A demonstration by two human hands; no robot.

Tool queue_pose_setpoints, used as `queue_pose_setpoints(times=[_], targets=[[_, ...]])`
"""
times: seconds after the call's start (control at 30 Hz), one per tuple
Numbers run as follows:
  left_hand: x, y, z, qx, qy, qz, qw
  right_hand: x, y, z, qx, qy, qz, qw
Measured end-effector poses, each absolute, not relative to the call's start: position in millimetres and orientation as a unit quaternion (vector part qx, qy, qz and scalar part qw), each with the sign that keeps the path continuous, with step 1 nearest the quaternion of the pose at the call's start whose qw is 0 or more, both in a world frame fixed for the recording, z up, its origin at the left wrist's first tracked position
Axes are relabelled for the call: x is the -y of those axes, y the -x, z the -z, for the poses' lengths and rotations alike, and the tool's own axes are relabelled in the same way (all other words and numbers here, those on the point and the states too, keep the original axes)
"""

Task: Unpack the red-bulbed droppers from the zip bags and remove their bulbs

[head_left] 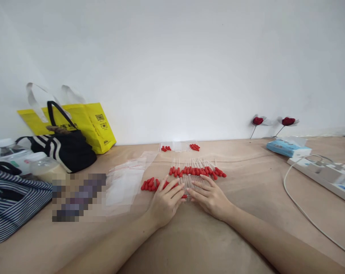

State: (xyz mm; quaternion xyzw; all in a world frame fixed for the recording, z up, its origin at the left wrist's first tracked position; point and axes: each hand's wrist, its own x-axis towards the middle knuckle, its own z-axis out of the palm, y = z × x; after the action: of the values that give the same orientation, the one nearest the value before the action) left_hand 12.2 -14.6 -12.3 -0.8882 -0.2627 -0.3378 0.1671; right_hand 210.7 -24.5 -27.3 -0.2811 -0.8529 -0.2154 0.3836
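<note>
My left hand is closed at the fingertips on a red rubber bulb, low over the table. Just opposite, my right hand has its fingertips closed at a clear glass dropper tube that meets the bulb; my fingers partly hide both. Beneath and behind my hands lies a row of bare clear tubes. Loose red bulbs are heaped beside my left hand, some under its fingers. Past my fingertips, several droppers lie side by side with red bulbs toward me and tubes pointing away.
Clear zip bags lie left of the bulbs. Bagged droppers lie near the wall. A yellow bag, black bag, bottles and striped bag stand left. Right are a tissue pack, power strip and white cable.
</note>
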Motion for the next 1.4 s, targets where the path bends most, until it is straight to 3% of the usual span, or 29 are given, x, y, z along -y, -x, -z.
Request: queue_pose_setpoints(times=[0.37,0.83,1.1,1.4], targets=[[15,-8,13,0.247,0.891,0.317,0.213,28,-215,32,0.872,0.246,0.209,0.368],[17,-5,9,0.26,0.907,0.279,0.179,30,-216,30,0.872,0.253,0.198,0.369],[11,20,5,0.357,0.866,0.327,0.124,27,-231,31,0.817,0.369,0.185,0.402],[-18,40,-4,0.507,0.756,0.413,0.036,15,-227,40,0.789,0.437,0.065,0.427]])
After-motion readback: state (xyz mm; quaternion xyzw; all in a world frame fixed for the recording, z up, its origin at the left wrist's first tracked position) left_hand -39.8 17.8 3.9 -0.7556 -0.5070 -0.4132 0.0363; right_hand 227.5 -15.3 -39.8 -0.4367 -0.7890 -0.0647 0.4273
